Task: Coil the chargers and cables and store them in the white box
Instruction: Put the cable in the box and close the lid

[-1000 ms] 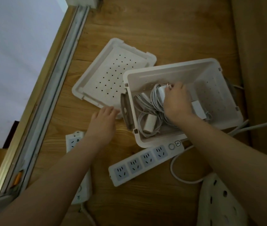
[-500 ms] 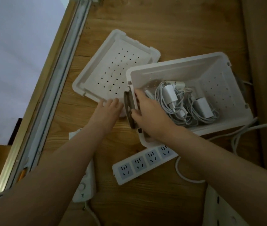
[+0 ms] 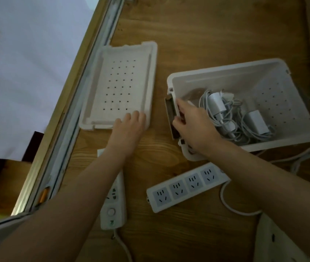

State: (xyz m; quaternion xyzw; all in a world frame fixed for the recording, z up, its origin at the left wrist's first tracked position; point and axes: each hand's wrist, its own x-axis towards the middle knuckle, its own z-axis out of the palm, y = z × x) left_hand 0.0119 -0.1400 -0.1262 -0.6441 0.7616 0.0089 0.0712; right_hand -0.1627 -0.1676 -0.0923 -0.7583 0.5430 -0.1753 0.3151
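White box: open-topped, perforated bottom, stood toward the right edge of the wooden surface.
Contents: coiled cables and white chargers, heaped together in the middle of the box.
Right hand: fingers curled over the box's left end wall at the brown handle, gripping it.
Perforated lid: lay upturned left of the box, apart from it, beside the window track.
Left hand: fingers fairly straight, resting on the lid's near right corner, holding nothing.
Power strip: at the near edge, below the box.
Second power strip: partly under the left forearm.
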